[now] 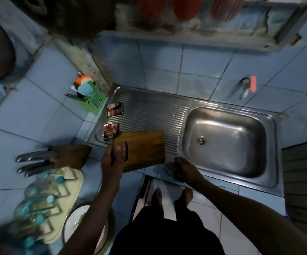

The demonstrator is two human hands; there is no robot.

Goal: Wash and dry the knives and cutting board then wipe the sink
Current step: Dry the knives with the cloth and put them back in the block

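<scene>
Down at the near edge, bare feet (172, 196) stand on pale floor tiles. Just above them, the right hand (183, 169) curls over a small grey cloth (168, 167), pressing it on the front lip of the bench. The left hand (115, 157) grips the wooden cutting board (141, 150) by its slotted handle, thumb through the cut-out; the flat brown board lies over the near edge of the ribbed steel drainer (154, 111). To the left, a wooden knife block (71, 156) lies on the blue tiled bench (38, 107), holding several knives (35, 161) with smooth steel handles pointing left. Nearer, a cream rack (60, 199) carries blurred teal-tipped items. Beside the board stand two small dark red packets (112, 122). The steel sink (226, 142) on the right is a rounded rectangle with a round drain. Further back, a green slotted basket (95, 100) holds orange and teal utensils (83, 85). A red-handled tap (248, 87) juts from the tiled wall.
</scene>
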